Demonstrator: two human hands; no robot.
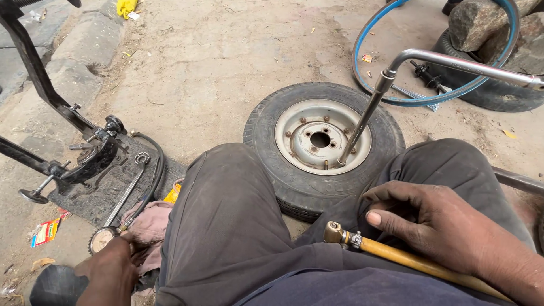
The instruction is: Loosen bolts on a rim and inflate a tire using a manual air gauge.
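The ground is bare packed dirt outdoors, with a stone kerb along its far left edge. A small wheel lies flat on it between the person's knees, a bent wrench standing on its rim. The right hand rests on the right thigh, fingers loosely curled and open, touching a yellow hose with a brass nozzle. The left hand closes on a round gauge beside a pink rag; its fingertips are hidden. The wrench's far end is cut off.
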